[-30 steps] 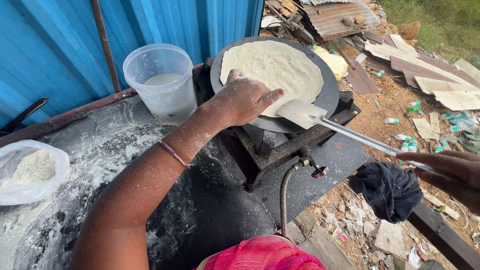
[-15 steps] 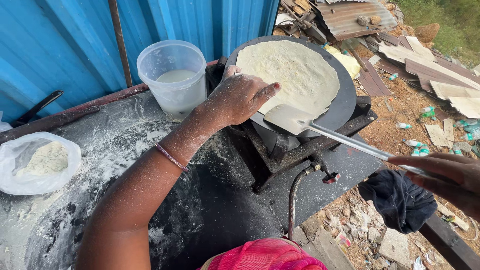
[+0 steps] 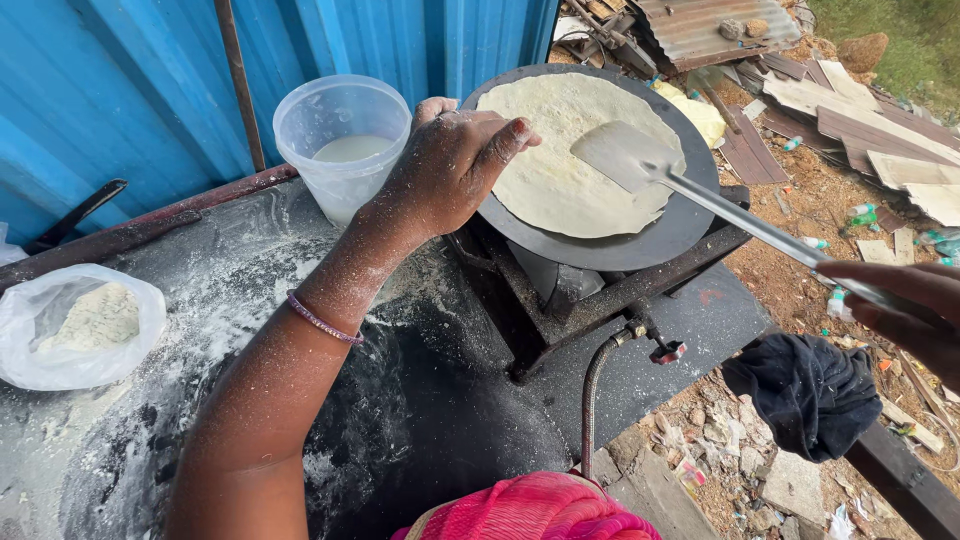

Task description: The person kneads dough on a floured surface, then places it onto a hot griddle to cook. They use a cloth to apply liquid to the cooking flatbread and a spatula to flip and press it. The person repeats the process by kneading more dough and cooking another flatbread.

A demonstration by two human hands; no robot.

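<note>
A pale round flatbread [image 3: 560, 150] lies on a black round griddle [image 3: 655, 240] over a gas stove. My left hand [image 3: 450, 165], dusted with flour, hovers at the griddle's left rim with its fingers apart, fingertips near the flatbread's edge, holding nothing. My right hand [image 3: 905, 310] at the right edge grips the long handle of a metal spatula [image 3: 630, 155]. The spatula's flat blade rests above the right part of the flatbread.
A clear plastic tub with white liquid [image 3: 340, 145] stands left of the griddle. A plastic bag of flour [image 3: 75, 325] lies at the left on the floured black worktop [image 3: 230, 300]. A dark cloth [image 3: 805, 390] hangs at the right. A gas hose [image 3: 595, 390] runs under the stove; rubble behind.
The spatula blade has come out from under the flatbread's near edge and now sits over its right part. My left hand has lifted off the flatbread to the left rim.
</note>
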